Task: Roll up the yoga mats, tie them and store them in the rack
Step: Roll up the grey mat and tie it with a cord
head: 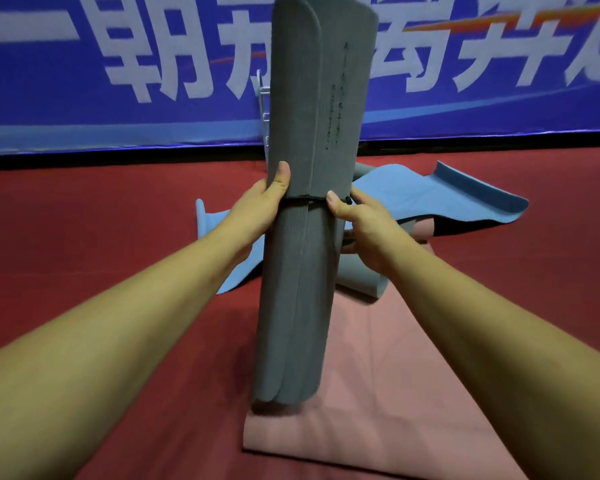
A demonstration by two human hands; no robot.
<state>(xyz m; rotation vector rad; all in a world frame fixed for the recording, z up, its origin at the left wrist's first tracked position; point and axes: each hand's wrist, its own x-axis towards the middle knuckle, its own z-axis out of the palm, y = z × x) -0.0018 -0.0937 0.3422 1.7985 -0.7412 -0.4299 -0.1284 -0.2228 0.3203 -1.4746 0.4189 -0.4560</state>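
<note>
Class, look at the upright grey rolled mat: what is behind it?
A white rack peeks out at the grey mat's edge; a blue mat lies on the floor behind. Most of the rack is covered.

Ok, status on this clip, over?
Left hand grips rolled grey mat, upright. Right hand pinches black cord round its middle. Rack behind, partly hidden; blue mat, pink mat unrolled.

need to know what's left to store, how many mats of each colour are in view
grey mat: 1, rolled, tied, held upright
blue mat: 1 as far as shows, crumpled on the floor
pink mat: 1, lying unrolled under the grey one
total: 3
</note>
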